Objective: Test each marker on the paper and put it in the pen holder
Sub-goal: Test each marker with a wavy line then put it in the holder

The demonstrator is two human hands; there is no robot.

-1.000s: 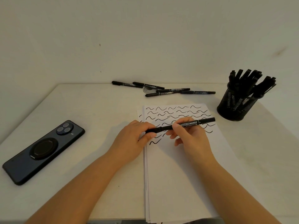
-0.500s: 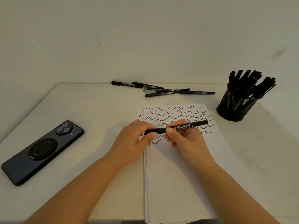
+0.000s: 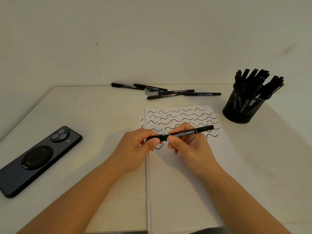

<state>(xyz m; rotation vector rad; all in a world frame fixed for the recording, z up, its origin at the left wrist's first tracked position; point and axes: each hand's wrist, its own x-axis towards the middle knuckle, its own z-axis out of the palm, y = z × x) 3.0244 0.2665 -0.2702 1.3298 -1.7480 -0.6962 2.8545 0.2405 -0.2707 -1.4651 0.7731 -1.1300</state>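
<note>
Both hands hold one marker (image 3: 181,134) crosswise, just above the paper (image 3: 190,174), approx. level, w/ its printed label facing up. Left hand (image 3: 135,149) pinches the marker's left end btwn thumb and curled fingers; that end looks like the cap, so prob. the cap is being pulled off or pushed back on, can't tell which. Right hand (image 3: 190,147) grips the barrel near the middle, thumb in front, fingers curled behind, so it steadies the body while the left works the end.

Paper stack lies centre-right on the table (image 3: 104,105), its far half covered w/ rows of black squiggles (image 3: 179,115) — test marks, so many markers seem done already. Near half is blank, room for more.

Pen holder (image 3: 243,107), black mesh cup, stands far right, just beside the paper's far-right corner, packed w/ upright markers. Handy for the right hand to drop one in.

Five loose markers (image 3: 166,91) lie along the table's far edge, by the wall, well apart from the hands; likely the untested ones. A phone (image 3: 35,159) lies face down at left, out of the way.
</note>
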